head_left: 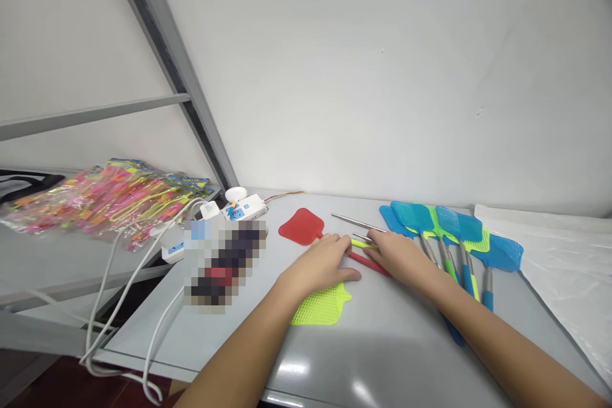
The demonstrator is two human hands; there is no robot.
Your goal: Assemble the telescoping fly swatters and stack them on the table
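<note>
My left hand [322,262] lies on the grey table [373,357], fingers curled over the rods of two fly swatters. A red fly swatter [302,227] has its head just beyond that hand. A yellow-green fly swatter [321,307] has its head under my left wrist. My right hand [400,256] rests palm down on the same crossed rods, fingers closed over the yellow and red handles. Whether either hand truly grips them is hard to make out.
Several blue and green fly swatters [454,229] lie fanned to the right of my right hand. A clear plastic sheet [564,261] covers the far right. A white power strip [243,207], cables and a blurred-out object sit left. Bright packaged toys [105,197] lie on the left shelf.
</note>
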